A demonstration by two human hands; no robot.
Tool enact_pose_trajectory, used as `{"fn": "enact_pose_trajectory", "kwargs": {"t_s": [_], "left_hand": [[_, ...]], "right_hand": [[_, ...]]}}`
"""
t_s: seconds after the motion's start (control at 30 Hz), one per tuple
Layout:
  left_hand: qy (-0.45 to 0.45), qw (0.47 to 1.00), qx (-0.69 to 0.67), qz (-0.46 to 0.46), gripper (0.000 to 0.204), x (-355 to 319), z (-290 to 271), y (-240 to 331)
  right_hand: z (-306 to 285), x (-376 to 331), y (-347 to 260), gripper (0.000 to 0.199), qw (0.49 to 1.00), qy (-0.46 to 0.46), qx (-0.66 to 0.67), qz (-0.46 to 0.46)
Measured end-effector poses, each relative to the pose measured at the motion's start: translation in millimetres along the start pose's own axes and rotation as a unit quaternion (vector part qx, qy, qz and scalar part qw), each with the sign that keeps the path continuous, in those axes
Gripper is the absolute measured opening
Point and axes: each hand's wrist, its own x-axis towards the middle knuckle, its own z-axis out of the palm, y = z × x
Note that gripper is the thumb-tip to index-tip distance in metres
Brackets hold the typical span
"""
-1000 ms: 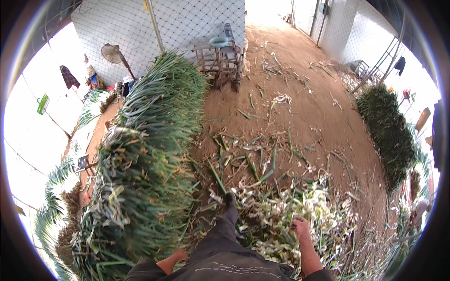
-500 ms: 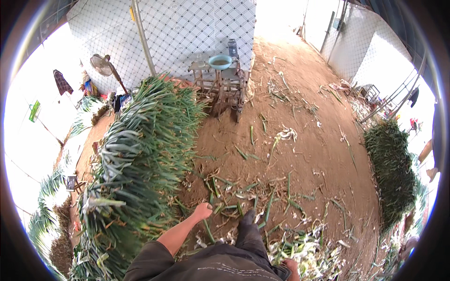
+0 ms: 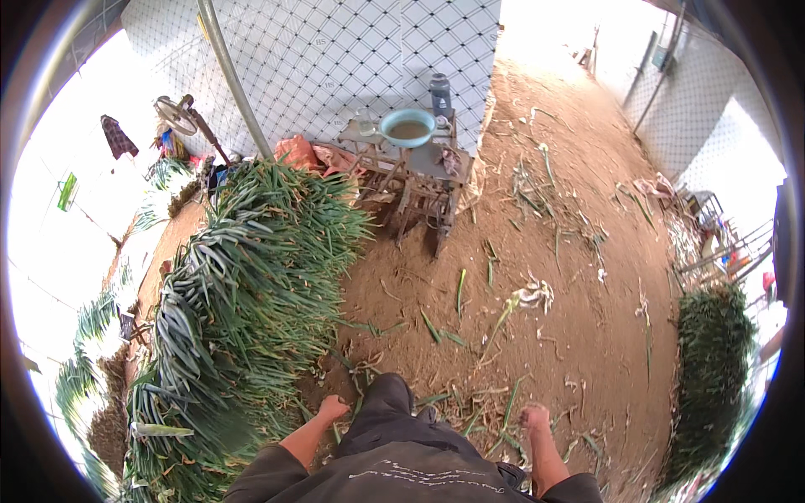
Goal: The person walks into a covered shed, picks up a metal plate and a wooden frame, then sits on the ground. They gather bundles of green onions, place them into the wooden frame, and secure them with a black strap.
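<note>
My left hand [image 3: 333, 408] hangs low beside the right edge of a long, tall stack of green onions [image 3: 260, 277]. Its fingers are curled in, and nothing shows in them. On the other side of my body, my right hand [image 3: 534, 417] is held out over the dirt floor, loosely closed, with no object visible in it. Neither hand touches anything. My dark trouser leg [image 3: 387, 407] is stepping forward between them, above scattered leaf trimmings [image 3: 511, 402].
Ahead stands a worn wooden table [image 3: 428, 159] bearing a light blue basin [image 3: 408, 128] and a dark flask [image 3: 440, 94]. A metal pole [image 3: 231, 80] and a fan [image 3: 176, 116] rise behind the onions. Another green stack [image 3: 711, 377] lines the right side. Dirt floor [image 3: 579, 277] runs between.
I have moved forward; the table and basin look nearer. My left hand has swung back, and my right hand has come forward into fuller view. The leading leg has switched.
</note>
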Motion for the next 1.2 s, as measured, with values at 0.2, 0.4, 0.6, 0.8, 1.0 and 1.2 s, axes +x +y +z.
{"fn": "enact_pose_trajectory", "kwargs": {"t_s": [0.2,0.4,0.6,0.8,1.0,1.2], "left_hand": [[-0.04,0.989,-0.132,-0.05,0.021,105.0,-46.2,104.0],[-0.029,0.951,-0.294,0.09,0.03,250.7,-153.9,310.2],[-0.045,0.876,-0.469,0.097,0.022,300.7,-276.9,540.6],[-0.054,0.814,-0.571,0.095,0.021,387.8,-359.1,661.4],[-0.019,0.76,-0.649,0.017,0.034,505.6,-397.4,748.5],[-0.03,0.676,-0.737,0.004,0.051,575.4,-432.9,787.1]], "right_hand": [[155.1,98.0,-206.2,0.021,0.995,0.021,-0.077,-0.056],[215.2,190.2,-254.1,0.022,0.998,0.03,-0.042,0.037],[238.7,235.2,-303.2,0.029,0.99,0.039,-0.02,0.131],[280.7,334.2,-352.7,0.026,0.991,-0.005,-0.093,0.094],[294.8,418.9,-434.5,0.024,0.99,-0.049,0.051,0.125],[282.3,436.1,-488.0,0.024,0.99,-0.017,0.063,0.128]]}}
